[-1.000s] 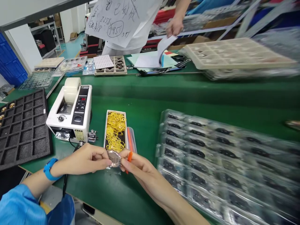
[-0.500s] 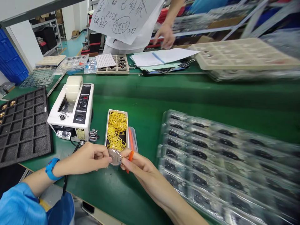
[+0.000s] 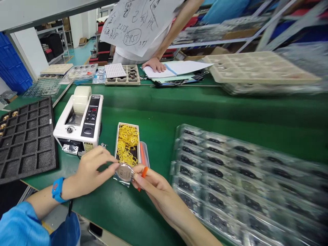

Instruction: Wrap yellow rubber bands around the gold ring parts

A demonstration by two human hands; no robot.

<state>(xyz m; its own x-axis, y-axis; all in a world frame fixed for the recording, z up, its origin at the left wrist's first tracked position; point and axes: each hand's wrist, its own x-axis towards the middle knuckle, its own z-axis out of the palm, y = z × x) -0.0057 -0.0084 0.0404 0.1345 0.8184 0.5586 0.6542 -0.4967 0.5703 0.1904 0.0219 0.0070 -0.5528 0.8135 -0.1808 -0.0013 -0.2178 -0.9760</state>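
Observation:
A round silver watch case (image 3: 125, 172), its engraved back facing up, sits between my hands above the green table. My right hand (image 3: 151, 182) pinches it at its right edge, and a slim orange tool (image 3: 145, 172) is tucked among the same fingers. Shiny clear film (image 3: 122, 181) spreads under and below the case. My left hand (image 3: 93, 171), with a blue wristband (image 3: 57, 189), brings thumb and forefinger together at the left edge of the film. Just behind is a white box (image 3: 127, 145) of yellow rings.
A white tape dispenser (image 3: 79, 119) stands left of the box, beside a black compartment tray (image 3: 28, 136). Clear blister trays (image 3: 217, 164) with dark parts cover the right side. Across the table, a co-worker's hand (image 3: 154, 65) rests on papers (image 3: 187, 68) near beige trays (image 3: 256, 66).
My left hand has opened out slightly and shifted left, and clear film now shows below the watch case. The co-worker's hand has come down onto the papers.

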